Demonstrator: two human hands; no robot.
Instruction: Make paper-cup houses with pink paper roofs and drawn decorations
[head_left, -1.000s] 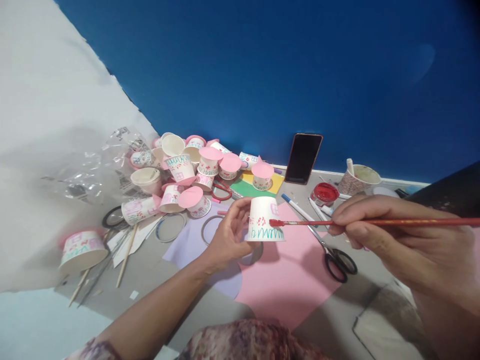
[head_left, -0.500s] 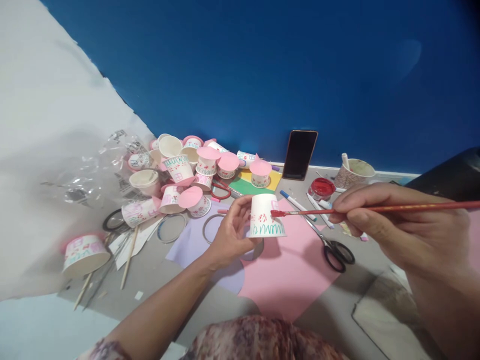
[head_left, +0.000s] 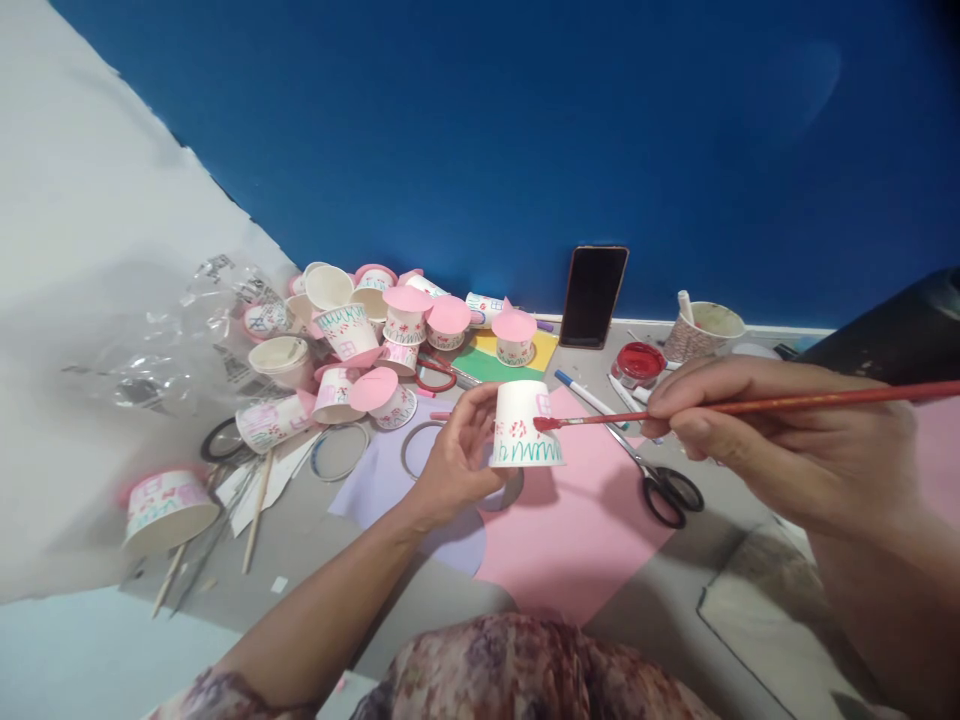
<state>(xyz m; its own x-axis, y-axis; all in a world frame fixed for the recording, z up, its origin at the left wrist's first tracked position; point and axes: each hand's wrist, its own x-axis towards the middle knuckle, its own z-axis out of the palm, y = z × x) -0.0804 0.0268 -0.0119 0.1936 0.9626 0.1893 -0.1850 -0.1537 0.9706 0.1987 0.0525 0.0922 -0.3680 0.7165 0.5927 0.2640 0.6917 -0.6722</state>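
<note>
My left hand grips an upside-down white paper cup with green zigzag lines and red marks on its side, held above a pink paper sheet. My right hand pinches a thin red paintbrush. The brush's red-loaded tip touches the cup's side on its right. An open pot of red paint stands behind the brush.
A heap of decorated paper cups with pink lids lies at the back left beside crumpled plastic wrap. Black scissors, markers, a leaning phone, a patterned cup, wooden sticks and rings lie around.
The view has shifted slightly; cup and brush sit a little higher in frame. The brush tip stays against the cup's right side, with the cup turned a bit in my left hand.
</note>
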